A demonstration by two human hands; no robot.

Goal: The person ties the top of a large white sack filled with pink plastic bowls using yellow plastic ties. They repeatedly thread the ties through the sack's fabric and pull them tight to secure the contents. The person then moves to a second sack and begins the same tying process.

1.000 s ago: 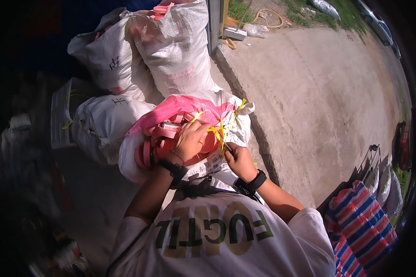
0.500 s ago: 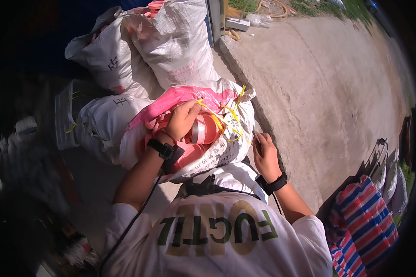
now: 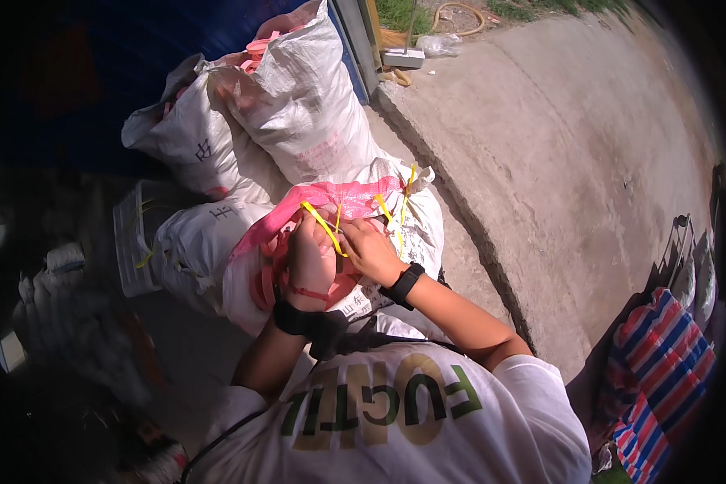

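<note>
A white woven sack point(image 3: 415, 222) stands in front of me, its mouth lined with pink plastic point(image 3: 331, 198) and filled with pink rings point(image 3: 266, 270). Yellow plastic strings point(image 3: 324, 226) run across the sack's mouth. My left hand point(image 3: 308, 258) is closed on a yellow string at the sack's opening. My right hand point(image 3: 371, 250) sits right beside it, fingers pinched on the same strings. Both wrists carry black bands.
More filled white sacks point(image 3: 298, 121) lean behind and to the left point(image 3: 189, 250). A white crate point(image 3: 133, 242) sits in shadow at left. Bare concrete ground point(image 3: 565, 161) spreads to the right. A red, white and blue striped bag point(image 3: 661, 379) lies at lower right.
My right hand has come back up from the sack's right side to the mouth, joining my left hand on the yellow strings. My left hand stayed at the opening.
</note>
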